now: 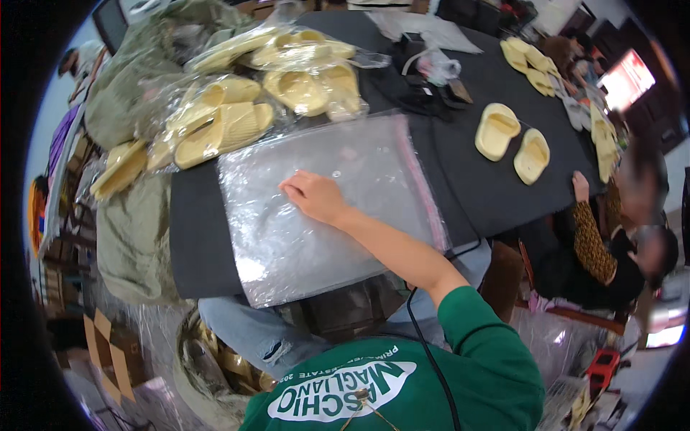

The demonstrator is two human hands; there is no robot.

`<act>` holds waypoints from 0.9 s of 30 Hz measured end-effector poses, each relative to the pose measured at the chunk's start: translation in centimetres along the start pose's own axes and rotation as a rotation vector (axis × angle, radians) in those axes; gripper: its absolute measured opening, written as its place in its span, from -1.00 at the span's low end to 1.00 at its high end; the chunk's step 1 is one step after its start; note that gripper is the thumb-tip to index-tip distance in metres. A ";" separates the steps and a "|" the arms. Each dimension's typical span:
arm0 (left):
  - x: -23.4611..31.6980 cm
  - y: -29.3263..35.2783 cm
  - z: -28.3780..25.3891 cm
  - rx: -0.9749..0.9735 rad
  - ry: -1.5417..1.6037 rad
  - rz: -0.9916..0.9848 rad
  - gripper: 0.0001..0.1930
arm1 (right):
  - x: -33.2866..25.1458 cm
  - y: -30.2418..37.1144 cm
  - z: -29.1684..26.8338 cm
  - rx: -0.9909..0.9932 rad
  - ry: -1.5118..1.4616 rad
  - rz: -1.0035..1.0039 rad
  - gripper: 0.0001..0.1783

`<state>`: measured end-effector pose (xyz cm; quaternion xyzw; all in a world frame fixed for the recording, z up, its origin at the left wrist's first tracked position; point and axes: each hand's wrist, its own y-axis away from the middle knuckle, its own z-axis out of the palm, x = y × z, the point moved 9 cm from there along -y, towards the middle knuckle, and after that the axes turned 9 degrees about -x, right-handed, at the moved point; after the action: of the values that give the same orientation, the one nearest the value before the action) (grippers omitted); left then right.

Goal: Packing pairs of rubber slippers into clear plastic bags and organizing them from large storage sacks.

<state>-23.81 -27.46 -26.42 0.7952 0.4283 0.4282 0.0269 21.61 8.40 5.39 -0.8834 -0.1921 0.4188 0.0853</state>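
My right hand (316,197) lies flat on a large clear plastic bag (287,237) with a pink seal strip along its right edge. The bag is spread empty on the near part of a black table (194,237). My fingers point left and press the film, gripping nothing. My green sleeve comes in from the lower right. A loose pair of pale yellow slippers (514,142) sits on the table to the right of the bag, out of my hand's reach. My left hand is out of view.
Several bagged yellow slippers (230,118) are piled at the back left beside olive cloth sacks (136,79). Black items (424,90) lie mid-table. A co-worker's hand (579,185) in a patterned sleeve rests on the right edge. More slippers (532,65) lie far right.
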 end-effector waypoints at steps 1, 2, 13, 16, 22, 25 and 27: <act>0.7 -0.6 0.3 -0.018 -0.012 0.011 -0.67 | 0.1 0.1 0.2 -0.008 -0.013 -0.011 -0.80; 1.3 -1.1 0.7 -0.036 -0.026 0.022 -0.67 | 0.3 0.2 0.4 -0.015 -0.025 -0.021 -0.80; 7.4 -5.2 6.3 -0.234 -0.164 0.107 -0.68 | 1.1 0.4 0.0 0.016 0.024 -0.015 -0.79; 5.9 -4.9 5.2 -0.192 -0.137 0.065 -0.68 | 1.0 0.1 0.3 0.008 0.025 -0.012 -0.79; -1.7 -0.5 0.0 0.008 0.007 -0.110 -0.69 | 0.6 0.4 0.1 -0.003 0.008 -0.048 -0.81; -5.1 1.9 -1.0 0.080 0.084 -0.181 -0.69 | 0.3 0.5 -0.5 0.017 0.005 -0.063 -0.82; -7.7 2.4 -1.4 0.125 0.126 -0.217 -0.69 | -0.2 0.5 -0.2 -0.002 -0.020 -0.066 -0.82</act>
<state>-25.29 -34.84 -29.62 0.7160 0.5384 0.4443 -0.0033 21.81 7.87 5.51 -0.8726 -0.2222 0.4242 0.0965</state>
